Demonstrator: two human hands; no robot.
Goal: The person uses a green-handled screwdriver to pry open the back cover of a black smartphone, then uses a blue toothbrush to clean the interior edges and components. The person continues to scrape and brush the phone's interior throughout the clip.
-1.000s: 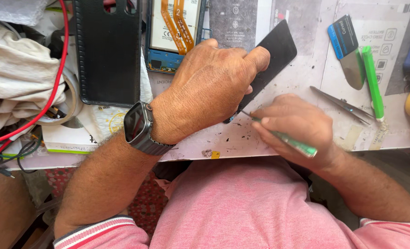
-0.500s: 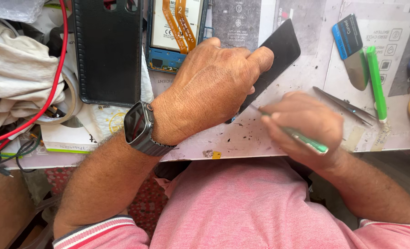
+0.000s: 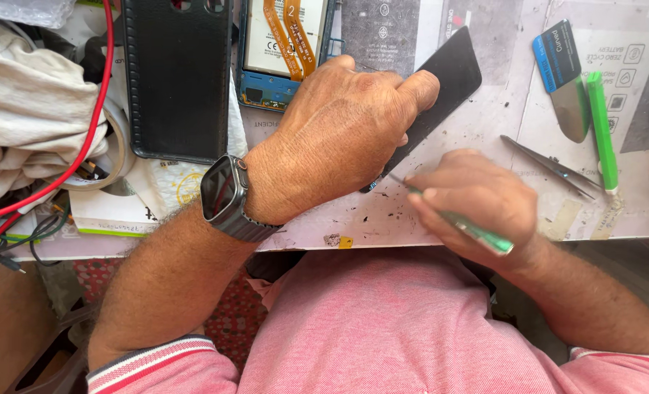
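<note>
Pink shirt with striped cuffs, dark wristwatch.

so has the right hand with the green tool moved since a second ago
Yes. The right hand with the green tool has slid right, toward the tweezers; the left hand holds the black panel.

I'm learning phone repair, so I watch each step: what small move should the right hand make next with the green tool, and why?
Probably ease the green tool's tip a little further along the black panel's lower edge. The left hand presses the panel flat, and the right hand already aims the tip at that edge.
</note>
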